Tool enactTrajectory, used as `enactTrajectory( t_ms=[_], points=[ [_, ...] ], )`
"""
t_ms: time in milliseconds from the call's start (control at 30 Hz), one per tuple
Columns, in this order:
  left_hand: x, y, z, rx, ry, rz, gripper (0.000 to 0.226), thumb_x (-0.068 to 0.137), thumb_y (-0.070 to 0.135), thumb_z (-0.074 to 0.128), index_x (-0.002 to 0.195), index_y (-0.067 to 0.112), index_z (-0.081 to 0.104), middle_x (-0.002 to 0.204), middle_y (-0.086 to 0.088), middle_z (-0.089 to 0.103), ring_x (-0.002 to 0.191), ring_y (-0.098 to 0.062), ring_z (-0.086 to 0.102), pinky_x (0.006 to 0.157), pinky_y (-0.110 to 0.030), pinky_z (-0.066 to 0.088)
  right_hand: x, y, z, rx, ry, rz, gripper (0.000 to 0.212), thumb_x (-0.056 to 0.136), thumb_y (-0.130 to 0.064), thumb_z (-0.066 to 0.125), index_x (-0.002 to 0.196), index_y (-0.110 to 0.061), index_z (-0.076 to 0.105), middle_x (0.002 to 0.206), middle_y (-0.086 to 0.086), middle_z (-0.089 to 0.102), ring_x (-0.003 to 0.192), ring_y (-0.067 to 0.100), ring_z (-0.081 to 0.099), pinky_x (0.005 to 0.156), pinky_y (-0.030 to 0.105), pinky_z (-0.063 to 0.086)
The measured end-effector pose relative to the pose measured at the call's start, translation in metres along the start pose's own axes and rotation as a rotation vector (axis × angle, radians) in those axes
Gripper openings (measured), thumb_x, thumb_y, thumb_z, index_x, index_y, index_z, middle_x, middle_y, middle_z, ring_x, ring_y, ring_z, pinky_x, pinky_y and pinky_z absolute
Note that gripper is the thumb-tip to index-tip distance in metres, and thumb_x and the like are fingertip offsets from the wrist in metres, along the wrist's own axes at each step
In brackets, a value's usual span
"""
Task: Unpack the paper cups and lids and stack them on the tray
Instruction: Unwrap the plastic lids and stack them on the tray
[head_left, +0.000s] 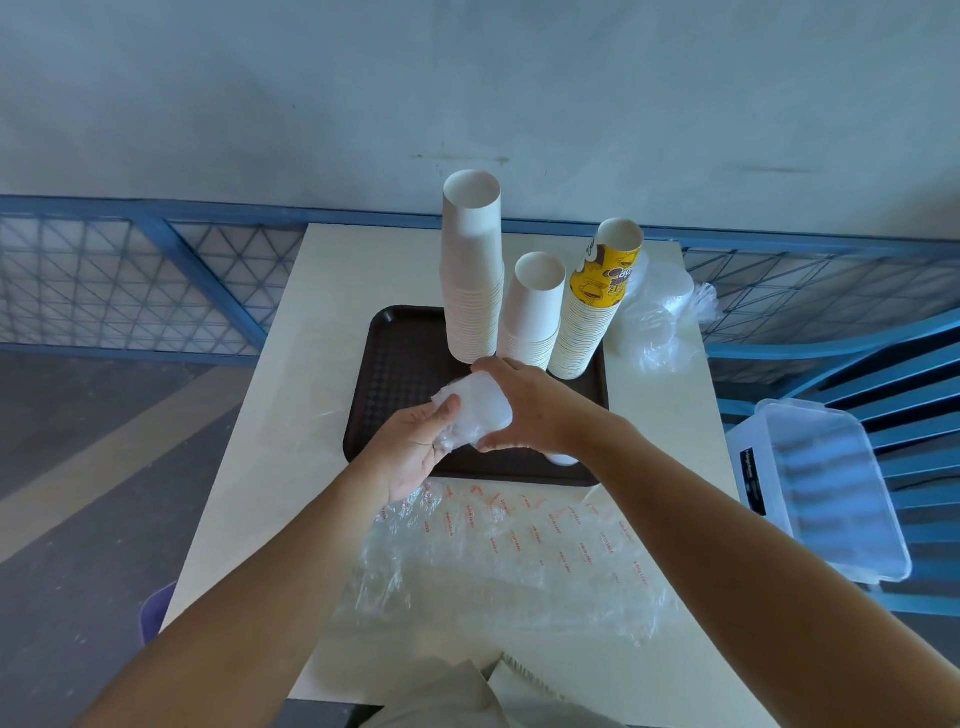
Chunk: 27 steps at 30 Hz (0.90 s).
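The left hand and right hand both clasp a plastic-wrapped stack of lids above the dark tray. Three cup stacks stand on the tray's far side. The tray rests on a cream table set against a blue railing and a pale wall.

plastic wrap: red print, unreadable | yellow cups: lettering unreadable | box label: unreadable

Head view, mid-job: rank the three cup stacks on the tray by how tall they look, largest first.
1. left white stack, tallest
2. yellow-printed stack
3. middle white stack, shortest
They stand close together, so distance from the camera hardly skews this order.
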<state>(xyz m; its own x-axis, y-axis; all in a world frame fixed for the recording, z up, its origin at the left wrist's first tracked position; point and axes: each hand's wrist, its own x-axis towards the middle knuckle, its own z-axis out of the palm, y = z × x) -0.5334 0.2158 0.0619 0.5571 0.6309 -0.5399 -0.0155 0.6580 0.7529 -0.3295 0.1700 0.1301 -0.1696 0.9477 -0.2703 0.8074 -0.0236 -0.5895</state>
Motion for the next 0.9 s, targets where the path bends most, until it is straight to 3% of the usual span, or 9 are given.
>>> enactTrajectory(
  t_ms=[200, 333, 467, 600, 733, 900],
  points=[
    [-0.0012, -0.002, 0.0088, -0.133, 0.06, 0.007, 0.047, 0.09, 0.03, 0.066, 0.133, 0.01, 0.067, 0.132, -0.008, 0.073, 0.125, -0.021, 0.069, 0.104, -0.03, 0.056, -0.0038, 0.002, -0.0012, -0.037, -0.025, 0.014, 0.108, 0.072, -0.04, 0.094, 0.157, -0.025, 0.029, 0.155, 0.003, 0.047, 0.137, 0.027, 0.048, 0.113, 0.044, 0.044],
    [0.0029, -0.0041, 0.006, -0.167, 0.067, -0.002, 0.047, 0.098, 0.022, 0.064, 0.142, 0.008, 0.062, 0.139, -0.01, 0.069, 0.132, -0.025, 0.064, 0.114, -0.04, 0.049, -0.0058, 0.0011, 0.001, -0.087, -0.004, -0.006, 0.105, 0.074, -0.037, 0.094, 0.156, -0.023, 0.031, 0.152, 0.005, 0.049, 0.133, 0.029, 0.052, 0.111, 0.045, 0.047],
    [0.0058, -0.0042, 0.0081, -0.197, 0.084, -0.012, 0.038, 0.105, 0.016, 0.06, 0.141, 0.009, 0.063, 0.139, -0.009, 0.069, 0.132, -0.024, 0.064, 0.114, -0.043, 0.049, -0.0065, -0.002, 0.0007, -0.138, 0.022, -0.029, 0.1, 0.077, -0.033, 0.092, 0.156, -0.02, 0.032, 0.152, 0.005, 0.05, 0.134, 0.029, 0.053, 0.111, 0.046, 0.048],
    [0.0069, -0.0031, 0.0094, -0.16, 0.082, -0.013, 0.039, 0.103, 0.021, 0.062, 0.141, 0.01, 0.063, 0.138, -0.009, 0.07, 0.133, -0.025, 0.063, 0.112, -0.042, 0.05, -0.0055, -0.0022, -0.0015, -0.179, 0.031, -0.037, 0.1, 0.076, -0.033, 0.092, 0.156, -0.02, 0.033, 0.152, 0.005, 0.05, 0.134, 0.028, 0.053, 0.11, 0.047, 0.049],
    [0.0073, -0.0043, 0.0067, -0.121, 0.06, -0.017, 0.049, 0.099, 0.029, 0.067, 0.144, 0.011, 0.061, 0.142, -0.011, 0.067, 0.135, -0.028, 0.062, 0.121, -0.046, 0.042, -0.0059, 0.0, -0.0015, -0.171, 0.035, -0.046, 0.101, 0.074, -0.035, 0.094, 0.154, -0.021, 0.034, 0.151, 0.004, 0.051, 0.133, 0.027, 0.054, 0.109, 0.046, 0.049],
    [0.0058, -0.0035, 0.011, -0.126, 0.053, -0.025, 0.044, 0.101, 0.025, 0.064, 0.142, 0.009, 0.062, 0.141, -0.013, 0.067, 0.135, -0.028, 0.062, 0.123, -0.047, 0.039, -0.0085, 0.0053, -0.0008, -0.151, 0.042, -0.063, 0.099, 0.075, -0.035, 0.093, 0.153, -0.021, 0.034, 0.15, 0.003, 0.05, 0.133, 0.027, 0.053, 0.109, 0.045, 0.049]
  ],
)
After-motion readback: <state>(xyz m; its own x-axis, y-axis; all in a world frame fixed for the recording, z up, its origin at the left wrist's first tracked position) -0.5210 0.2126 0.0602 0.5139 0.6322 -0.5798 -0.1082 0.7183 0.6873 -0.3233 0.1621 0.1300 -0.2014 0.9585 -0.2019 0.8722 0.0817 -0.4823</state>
